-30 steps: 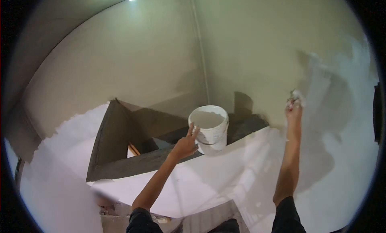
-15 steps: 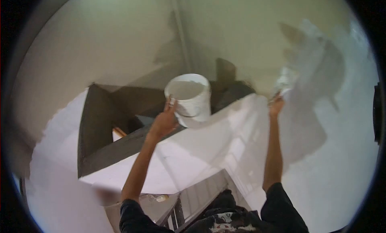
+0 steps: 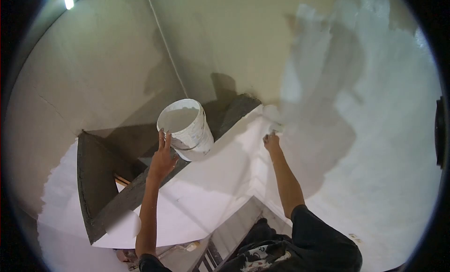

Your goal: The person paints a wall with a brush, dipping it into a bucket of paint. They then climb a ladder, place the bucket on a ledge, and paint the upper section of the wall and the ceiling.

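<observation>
A white bucket [image 3: 194, 138] holding a pale, thick liquid stands tilted in view on the grey ledge [image 3: 136, 190]. My left hand [image 3: 162, 157] is at the bucket's near left side, fingers raised and spread against its rim. To the right, my right hand [image 3: 271, 139] is closed round the handle of a brush [image 3: 275, 126], whose head is pale and hard to make out against the white wall. The brush is at the white-coated surface just right of the ledge's far end.
Bare beige wall [image 3: 108, 61] rises behind the ledge; white coating [image 3: 384, 145] covers the wall at right. A recess with a wooden piece [image 3: 123, 180] lies behind the ledge. Slatted dark metal [image 3: 213, 255] shows low down, beside my dark shirt [image 3: 323, 239].
The view has swung right, so bucket and ledge appear further left. My right hand has come down with the brush, nearer the ledge. My left hand has stayed at the bucket.
</observation>
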`<action>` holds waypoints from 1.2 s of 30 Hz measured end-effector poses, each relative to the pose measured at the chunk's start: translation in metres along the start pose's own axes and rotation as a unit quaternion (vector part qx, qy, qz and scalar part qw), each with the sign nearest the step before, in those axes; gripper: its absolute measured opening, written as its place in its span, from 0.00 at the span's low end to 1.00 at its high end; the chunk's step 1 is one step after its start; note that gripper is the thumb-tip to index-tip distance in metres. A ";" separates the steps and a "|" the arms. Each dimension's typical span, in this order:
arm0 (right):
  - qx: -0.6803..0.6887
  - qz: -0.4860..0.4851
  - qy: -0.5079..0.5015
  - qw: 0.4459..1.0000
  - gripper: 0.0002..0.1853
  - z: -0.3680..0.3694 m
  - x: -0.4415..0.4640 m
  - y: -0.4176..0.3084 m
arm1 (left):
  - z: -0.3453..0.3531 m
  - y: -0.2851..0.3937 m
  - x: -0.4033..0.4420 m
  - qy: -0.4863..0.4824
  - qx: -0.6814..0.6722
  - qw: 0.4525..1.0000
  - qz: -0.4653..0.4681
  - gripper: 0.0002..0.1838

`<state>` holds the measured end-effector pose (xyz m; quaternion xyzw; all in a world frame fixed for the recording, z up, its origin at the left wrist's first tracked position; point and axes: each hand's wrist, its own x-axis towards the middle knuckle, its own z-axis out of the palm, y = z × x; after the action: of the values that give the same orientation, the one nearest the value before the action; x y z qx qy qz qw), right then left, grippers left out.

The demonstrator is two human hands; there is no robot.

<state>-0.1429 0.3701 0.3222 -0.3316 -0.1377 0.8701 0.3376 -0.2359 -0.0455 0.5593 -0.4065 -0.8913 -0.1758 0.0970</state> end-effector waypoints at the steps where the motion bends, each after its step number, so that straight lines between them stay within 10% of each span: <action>1: 0.057 0.008 0.006 0.998 0.17 0.020 -0.004 -0.011 | -0.001 0.001 0.000 -0.003 -0.002 1.000 -0.004 0.45; 16: -0.043 -0.257 -0.349 0.900 0.13 0.286 -0.202 -0.195 | -0.001 -0.001 -0.002 -0.028 -0.024 0.999 -0.011 0.45; 24: -0.205 -0.386 -0.152 0.887 0.23 0.167 -0.088 -0.101 | -0.002 0.001 0.002 -0.023 -0.010 0.999 -0.034 0.43; 36: -0.154 -0.024 0.034 0.987 0.27 -0.065 0.020 0.051 | -0.005 0.006 0.007 -0.027 0.001 0.999 -0.016 0.44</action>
<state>-0.1357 0.3470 0.2413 -0.4053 -0.2662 0.8187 0.3076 -0.2357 -0.0393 0.5668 -0.3965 -0.9003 -0.1654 0.0702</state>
